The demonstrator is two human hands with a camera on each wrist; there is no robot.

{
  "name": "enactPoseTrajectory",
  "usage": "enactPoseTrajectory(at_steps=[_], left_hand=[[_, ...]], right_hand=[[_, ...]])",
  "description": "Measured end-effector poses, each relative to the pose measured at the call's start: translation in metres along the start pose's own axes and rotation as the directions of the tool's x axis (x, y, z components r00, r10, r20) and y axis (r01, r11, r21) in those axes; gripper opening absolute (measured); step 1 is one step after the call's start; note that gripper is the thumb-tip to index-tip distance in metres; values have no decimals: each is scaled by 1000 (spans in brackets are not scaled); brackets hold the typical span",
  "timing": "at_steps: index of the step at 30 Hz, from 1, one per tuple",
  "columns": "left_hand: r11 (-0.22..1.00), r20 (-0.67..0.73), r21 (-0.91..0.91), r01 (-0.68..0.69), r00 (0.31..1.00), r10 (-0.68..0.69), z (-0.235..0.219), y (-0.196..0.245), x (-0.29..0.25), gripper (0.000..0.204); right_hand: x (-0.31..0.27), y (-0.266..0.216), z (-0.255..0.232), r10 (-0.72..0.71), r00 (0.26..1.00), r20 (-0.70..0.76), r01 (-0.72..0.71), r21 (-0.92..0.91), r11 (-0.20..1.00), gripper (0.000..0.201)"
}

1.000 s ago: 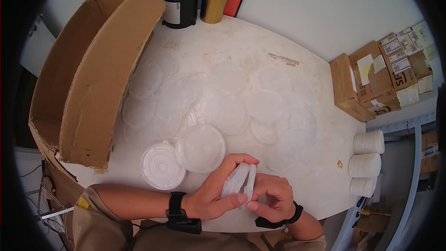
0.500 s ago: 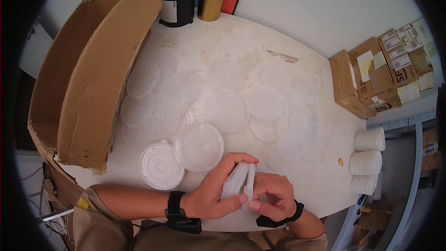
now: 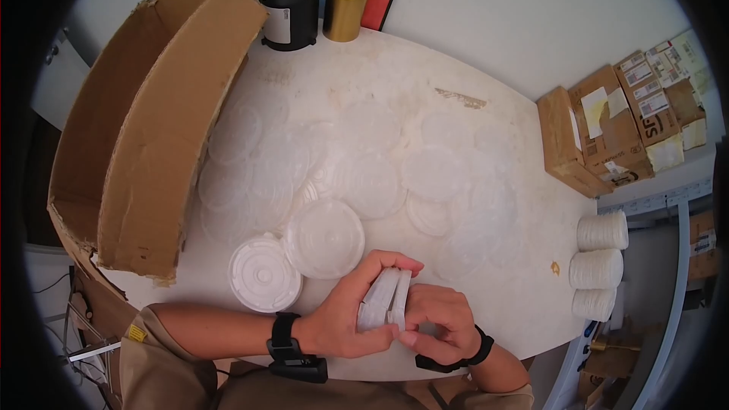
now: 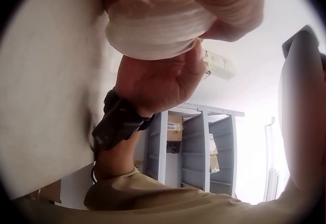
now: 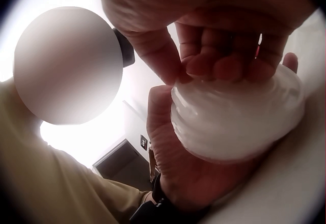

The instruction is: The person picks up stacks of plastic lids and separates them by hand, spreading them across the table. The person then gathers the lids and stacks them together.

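In the head view my left hand [image 3: 343, 323] grips a short stack of translucent plastic lids [image 3: 377, 300] on edge, its thumb below and fingers over the top. One part of the stack, the right-hand lid [image 3: 402, 296], leans slightly apart from the others. Against that side, my right hand [image 3: 440, 320] pinches the lower edge with thumb and curled fingers. From the right wrist view, its fingertips [image 5: 229, 68] meet the rim of the stacked lids [image 5: 237, 119], with the left hand [image 5: 178, 168] cupped beneath. Two white round lids [image 3: 266, 272] [image 3: 325, 238] lie just left of the hands.
Many translucent lids [image 3: 368, 182] overlap across the white table [image 3: 516, 288]. A long cardboard box [image 3: 163, 129] stands at the left. At the back are a black cylinder [image 3: 291, 15] and a brass-coloured container [image 3: 345, 11]. White stacks [image 3: 596, 269] line the right edge near cardboard boxes [image 3: 607, 121].
The right hand has shifted slightly left with the right-hand lid. The gap between that lid and the stack is narrower. The left hand keeps its grip.
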State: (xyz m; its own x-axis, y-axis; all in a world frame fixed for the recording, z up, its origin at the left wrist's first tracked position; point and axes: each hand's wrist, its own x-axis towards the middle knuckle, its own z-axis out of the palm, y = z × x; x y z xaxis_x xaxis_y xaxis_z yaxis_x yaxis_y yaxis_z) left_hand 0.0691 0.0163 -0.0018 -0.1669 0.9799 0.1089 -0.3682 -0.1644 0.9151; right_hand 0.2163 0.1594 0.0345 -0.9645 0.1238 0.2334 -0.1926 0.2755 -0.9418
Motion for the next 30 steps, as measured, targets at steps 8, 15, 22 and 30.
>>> enactPoseTrajectory(at_steps=[8, 15, 22, 30], left_hand=[[990, -15, -137, 28, 999, -31, 3, 2, -1, 68], [993, 15, -120, 3, 1000, -1, 3, 1, 1, 67], [988, 43, -152, 23, 999, -16, 3, 2, 1, 66], [988, 58, -152, 37, 998, -29, 4, 4, 0, 71]], right_hand=[[-1, 1, -1, 11, 1000, -17, -9, 108, 994, 8], [-3, 2, -3, 25, 1000, -7, -24, 159, 987, 7], [-5, 1, -5, 102, 995, 9, -102, 219, 970, 5], [-2, 0, 0, -6, 1000, -4, 6, 80, 997, 7]])
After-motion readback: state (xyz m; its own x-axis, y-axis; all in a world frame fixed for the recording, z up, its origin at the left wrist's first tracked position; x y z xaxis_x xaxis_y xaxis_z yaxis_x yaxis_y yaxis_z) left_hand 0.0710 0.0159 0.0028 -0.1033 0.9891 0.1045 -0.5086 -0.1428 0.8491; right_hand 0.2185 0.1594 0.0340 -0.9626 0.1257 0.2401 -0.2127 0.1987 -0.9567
